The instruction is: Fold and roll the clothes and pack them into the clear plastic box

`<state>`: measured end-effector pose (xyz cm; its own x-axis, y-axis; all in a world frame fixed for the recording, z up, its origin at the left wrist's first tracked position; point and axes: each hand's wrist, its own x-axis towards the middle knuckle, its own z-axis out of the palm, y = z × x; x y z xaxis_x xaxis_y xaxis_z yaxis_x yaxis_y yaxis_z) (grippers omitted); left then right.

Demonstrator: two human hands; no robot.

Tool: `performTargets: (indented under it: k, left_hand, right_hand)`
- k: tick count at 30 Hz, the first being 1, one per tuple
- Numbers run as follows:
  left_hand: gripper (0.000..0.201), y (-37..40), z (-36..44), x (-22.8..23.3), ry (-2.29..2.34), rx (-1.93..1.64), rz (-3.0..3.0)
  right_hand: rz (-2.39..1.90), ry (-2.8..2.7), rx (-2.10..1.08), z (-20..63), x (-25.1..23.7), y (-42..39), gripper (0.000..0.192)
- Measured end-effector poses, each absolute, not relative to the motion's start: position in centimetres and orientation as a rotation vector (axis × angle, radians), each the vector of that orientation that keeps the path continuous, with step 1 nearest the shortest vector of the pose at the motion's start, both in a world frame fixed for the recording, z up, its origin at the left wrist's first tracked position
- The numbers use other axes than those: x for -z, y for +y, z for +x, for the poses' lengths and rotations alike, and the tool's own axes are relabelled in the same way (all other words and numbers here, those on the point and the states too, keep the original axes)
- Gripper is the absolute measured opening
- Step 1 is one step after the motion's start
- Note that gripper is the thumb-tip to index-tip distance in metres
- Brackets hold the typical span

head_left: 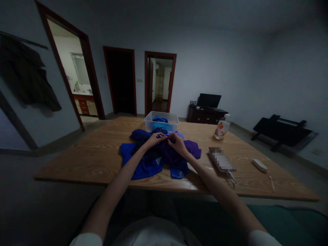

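My left hand [154,140] and my right hand [177,145] meet over a heap of clothing, fingers pinched close together. Between them they hold the edge of a purple garment [192,148], whose pinched part looks lighter. Blue clothing [147,166] lies spread beneath and to the left, its front part near the table's edge. A smaller dark blue piece [179,172] with a pale mark pokes out below my right hand. Just behind the heap stands a clear plastic bin [174,119] with bright blue fabric [160,119] inside. Folds hide much of the heap.
The wooden table [89,160] spans the view. To the right are a bottle with a fruit label [221,128], a blurred-out packet [221,160] and a white oblong object [259,165] with a thin stick-like piece [271,183]. A television [209,100] stands beyond.
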<state>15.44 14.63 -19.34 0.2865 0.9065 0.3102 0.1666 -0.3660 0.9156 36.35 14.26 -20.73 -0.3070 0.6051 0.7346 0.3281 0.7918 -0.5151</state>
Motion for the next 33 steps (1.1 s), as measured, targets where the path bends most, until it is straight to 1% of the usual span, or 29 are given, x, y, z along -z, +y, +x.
performTargets:
  k: [6,12,21,26,33]
  left_hand:
    - [0.069,14.8,15.5,19.3,0.96,-1.131,1.638]
    - [0.062,14.4,15.6,19.0,0.89,-1.116,1.627]
    - [0.065,14.7,15.6,19.4,0.985,-1.137,1.705]
    - [0.06,14.5,15.4,19.3,0.96,-1.152,1.73]
    - [0.062,13.8,15.5,18.6,0.973,-1.189,1.703]
  right_hand:
    - [-0.723,-1.924,-0.181,36.3,20.9,14.1,0.015]
    - [-0.747,-1.937,-0.147,36.2,21.0,13.8,0.014]
    - [-0.731,-2.034,-0.045,36.1,20.8,13.3,0.011]
    - [-0.73,-1.992,-0.126,36.1,20.2,13.0,0.016]
    - [-0.652,-1.974,-0.443,36.7,19.4,13.3,0.026]
